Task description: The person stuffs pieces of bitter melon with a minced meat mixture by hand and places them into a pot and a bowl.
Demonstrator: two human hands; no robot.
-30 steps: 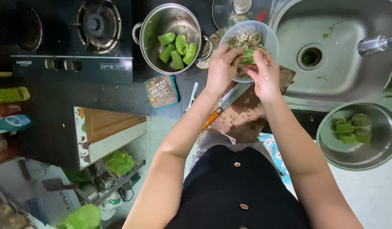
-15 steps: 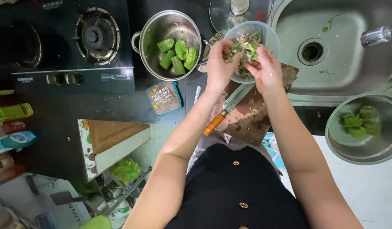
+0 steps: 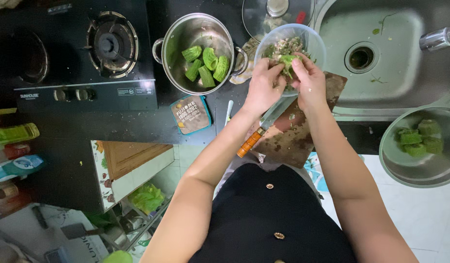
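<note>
To your left a steel pot (image 3: 196, 53) on the black counter holds several stuffed green gourd sections (image 3: 208, 63), beside a gas burner (image 3: 110, 44). A glass lid (image 3: 276, 14) lies above the clear bowl (image 3: 312, 41), and the steel sink (image 3: 381, 53) opens to your right. A metal bowl (image 3: 420, 148) at the right edge holds more green gourd chunks. A knife (image 3: 264, 126) with an orange handle lies on the worn cutting board (image 3: 293, 136), under your wrists. Your left hand (image 3: 261, 87) and right hand (image 3: 308, 80) both grasp one green gourd piece (image 3: 287, 61) over the clear bowl, which holds pale minced filling flecked with green; your fingers largely hide the piece.
</note>
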